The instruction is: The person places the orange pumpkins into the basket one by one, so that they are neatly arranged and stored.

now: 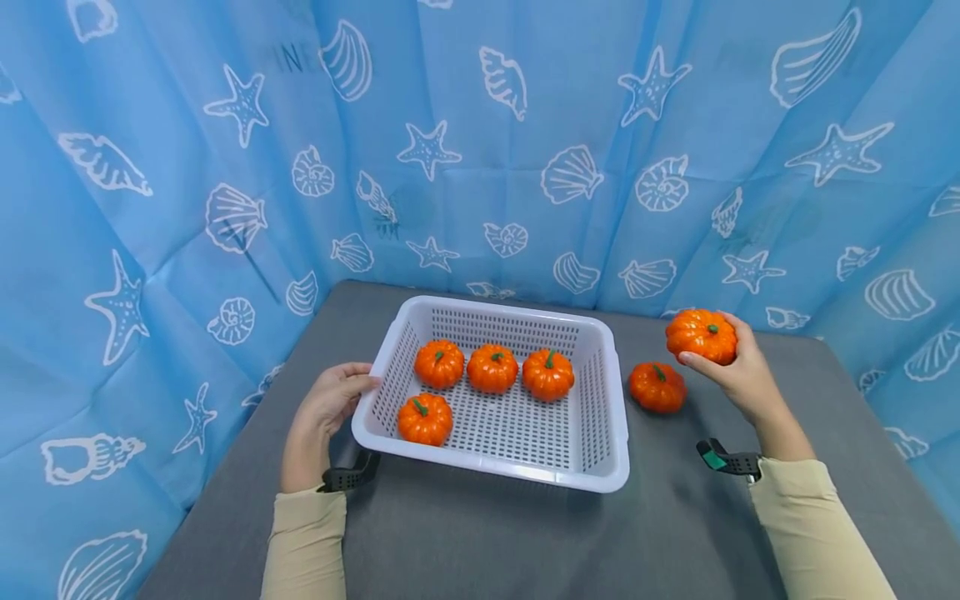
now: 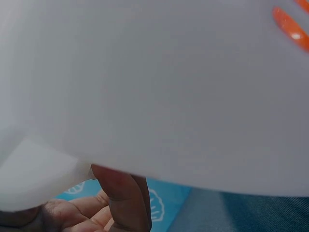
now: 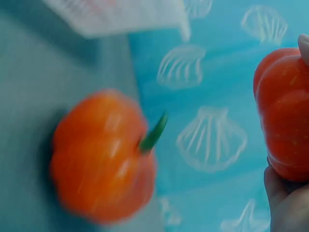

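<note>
A white perforated plastic basket [image 1: 487, 463] stands on the table, with several small orange pumpkins inside, three along the back and one pumpkin [image 1: 425, 419] at the front left. My left hand [image 1: 330, 404] holds the basket's left rim; in the left wrist view the fingers [image 2: 126, 200] curl up under its edge. Off to the right, my right hand [image 1: 750, 383] grips another orange pumpkin [image 1: 697, 335] in the air, thumb on one side and fingers on the other. Below it, a pumpkin [image 1: 657, 387] with a green stem [image 3: 153, 133] lies on the table, right of the basket.
The grey table [image 1: 480, 542] extends around the basket on all sides. A blue curtain [image 1: 480, 192] printed with white shells and starfish hangs behind the table and along its left and right sides. Both wrists carry black camera straps [image 1: 731, 460].
</note>
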